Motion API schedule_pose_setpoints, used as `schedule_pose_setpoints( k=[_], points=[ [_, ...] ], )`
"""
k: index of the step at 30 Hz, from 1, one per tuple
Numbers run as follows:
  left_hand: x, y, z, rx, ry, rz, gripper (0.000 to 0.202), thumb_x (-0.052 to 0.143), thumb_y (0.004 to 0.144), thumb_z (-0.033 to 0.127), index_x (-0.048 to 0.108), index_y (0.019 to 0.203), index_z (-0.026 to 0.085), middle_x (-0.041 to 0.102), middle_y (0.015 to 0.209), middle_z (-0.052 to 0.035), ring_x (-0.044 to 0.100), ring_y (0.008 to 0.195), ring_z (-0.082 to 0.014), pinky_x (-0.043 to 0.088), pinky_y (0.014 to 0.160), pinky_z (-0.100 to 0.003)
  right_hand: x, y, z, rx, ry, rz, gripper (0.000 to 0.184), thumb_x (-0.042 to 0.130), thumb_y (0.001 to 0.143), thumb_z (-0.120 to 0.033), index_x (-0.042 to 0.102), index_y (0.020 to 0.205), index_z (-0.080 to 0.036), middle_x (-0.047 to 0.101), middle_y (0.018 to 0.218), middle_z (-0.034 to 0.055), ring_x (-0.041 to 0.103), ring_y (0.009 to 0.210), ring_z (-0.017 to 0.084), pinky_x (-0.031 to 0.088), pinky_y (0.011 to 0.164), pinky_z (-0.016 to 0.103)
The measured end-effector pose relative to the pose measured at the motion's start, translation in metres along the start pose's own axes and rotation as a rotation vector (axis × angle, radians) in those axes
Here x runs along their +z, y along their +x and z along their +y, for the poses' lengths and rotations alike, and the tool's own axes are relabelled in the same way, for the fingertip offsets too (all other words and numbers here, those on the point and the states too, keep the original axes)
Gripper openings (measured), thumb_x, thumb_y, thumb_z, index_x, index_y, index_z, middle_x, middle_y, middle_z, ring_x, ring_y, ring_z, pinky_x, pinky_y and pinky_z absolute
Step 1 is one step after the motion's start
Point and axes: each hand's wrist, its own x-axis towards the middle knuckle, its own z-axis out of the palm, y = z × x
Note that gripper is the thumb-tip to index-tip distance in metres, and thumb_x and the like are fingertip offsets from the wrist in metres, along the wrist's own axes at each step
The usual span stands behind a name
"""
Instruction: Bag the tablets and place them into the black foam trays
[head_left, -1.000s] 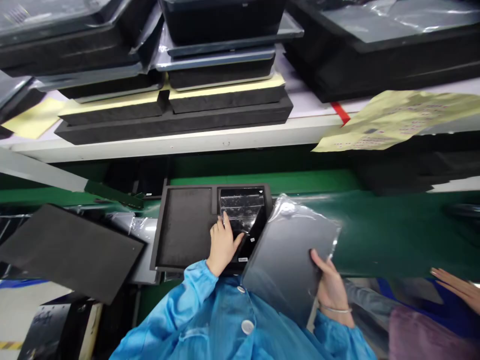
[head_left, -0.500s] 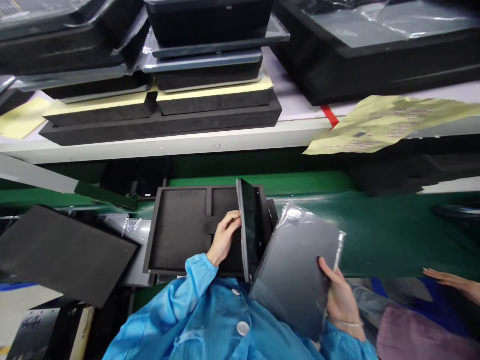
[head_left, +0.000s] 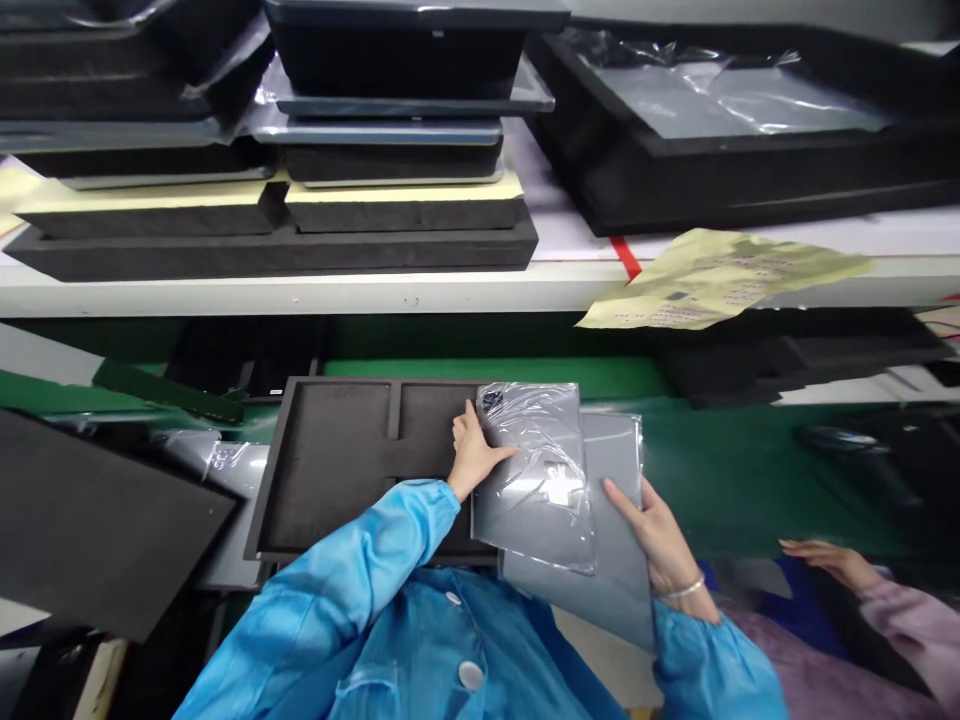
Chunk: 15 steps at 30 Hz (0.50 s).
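Note:
My left hand [head_left: 476, 450] is closed on the left edge of a grey tablet [head_left: 529, 520], thumb across its face. The tablet's back faces me, with a dark camera patch at the top left corner and glossy clear film over it. My right hand [head_left: 660, 535] grips the right edge of a flat grey sheet-like piece in a clear plastic sleeve [head_left: 592, 590]. The tablet overlaps the left part of this sleeve. Below and left of the tablet lies a black foam tray [head_left: 337, 460] with shallow recesses; its right end is hidden.
A white shelf edge [head_left: 360, 300] crosses ahead, bearing stacked black foam trays [head_left: 270, 255] and wrapped panels. Yellow paper [head_left: 697, 285] hangs over it. A black board [head_left: 97, 520] lies at left. At right, another person's hand [head_left: 832, 562] rests near the green mat [head_left: 720, 500].
The tablet has turned from edge-on to showing its back, and now overlaps the sleeve. My right hand keeps its hold on the sleeve, which now stands straighter. The view has shifted slightly.

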Motion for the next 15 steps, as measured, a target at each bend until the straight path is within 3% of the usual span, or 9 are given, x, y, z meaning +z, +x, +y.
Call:
schedule_pose_setpoints(
  k=[4, 7, 10, 13, 15],
  points=[
    [-0.012, 0.002, 0.004, 0.053, -0.130, -0.061, 0.078, 0.089, 0.069, 0.026, 0.057, 0.139, 0.013, 0.068, 0.126, -0.0179, 0.066, 0.118, -0.0342, 0.049, 0.109, -0.050, 0.004, 0.006, 0.013, 0.023, 0.006, -0.006, 0.071, 0.103, 0.040, -0.044, 0.070, 0.098, -0.019, 0.078, 0.076, 0.0027, 0.070, 0.057, 0.021, 0.059, 0.054, 0.030],
    [-0.025, -0.018, 0.020, 0.173, -0.212, -0.076, 0.059, 0.082, 0.080, 0.029, 0.062, 0.136, 0.021, 0.070, 0.133, -0.0108, 0.065, 0.125, -0.0279, 0.047, 0.113, -0.041, 0.016, 0.000, 0.017, 0.025, 0.038, -0.002, 0.064, 0.102, 0.035, -0.045, 0.069, 0.083, -0.019, 0.074, 0.066, 0.0022, 0.065, 0.049, 0.020, 0.056, 0.048, 0.030],
    [-0.047, -0.047, 0.044, 0.307, -0.207, 0.033, 0.054, 0.074, 0.090, 0.034, 0.062, 0.142, 0.026, 0.067, 0.133, -0.0086, 0.064, 0.122, -0.0240, 0.048, 0.111, -0.038, 0.034, -0.016, 0.012, -0.007, 0.085, -0.005, 0.060, 0.102, 0.035, -0.040, 0.069, 0.080, -0.019, 0.076, 0.069, 0.0022, 0.068, 0.056, 0.020, 0.058, 0.055, 0.030],
    [-0.079, -0.071, 0.070, 0.437, -0.171, 0.169, 0.043, 0.064, 0.100, 0.037, 0.066, 0.141, 0.027, 0.067, 0.113, -0.0065, 0.067, 0.093, -0.0161, 0.056, 0.087, -0.031, 0.051, -0.037, 0.003, -0.039, 0.121, -0.023, 0.057, 0.101, 0.038, -0.037, 0.072, 0.084, -0.020, 0.078, 0.077, 0.0025, 0.072, 0.065, 0.022, 0.061, 0.064, 0.032],
    [-0.100, -0.081, 0.085, 0.549, -0.153, 0.276, 0.034, 0.070, 0.097, 0.033, 0.074, 0.129, 0.025, 0.065, 0.106, -0.0044, 0.066, 0.087, -0.0129, 0.057, 0.079, -0.026, 0.059, -0.050, -0.002, -0.052, 0.134, -0.032, 0.055, 0.101, 0.038, -0.036, 0.073, 0.083, -0.021, 0.078, 0.076, 0.0022, 0.071, 0.066, 0.022, 0.061, 0.064, 0.031]
  ],
)
